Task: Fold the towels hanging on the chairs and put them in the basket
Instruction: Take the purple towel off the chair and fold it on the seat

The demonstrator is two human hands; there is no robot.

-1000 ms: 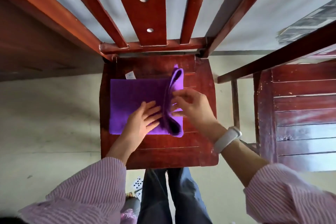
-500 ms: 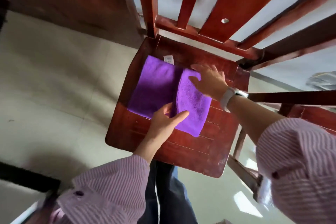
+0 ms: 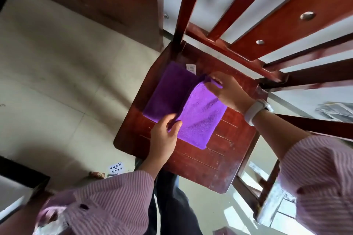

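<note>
Towel [image 3: 193,108], purple, lies folded on the chair seat [image 3: 215,160], bare wood along its near and right edges; left hand [image 3: 164,137] pinches the fold's near end, right hand [image 3: 227,91] pinches the far corner

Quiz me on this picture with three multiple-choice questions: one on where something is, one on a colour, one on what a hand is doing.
1. Where does the towel lie?
A. on the floor
B. on the chair seat
C. in a basket

2. What colour is the towel?
A. purple
B. green
C. white

3. What is the left hand doing?
A. hanging idle
B. holding a card
C. pinching the towel's near edge

Answers: 1 B, the cloth rests flat on the red wooden seat. 2 A, it is purple all over. 3 C, thumb and fingers close on the edge.
</note>
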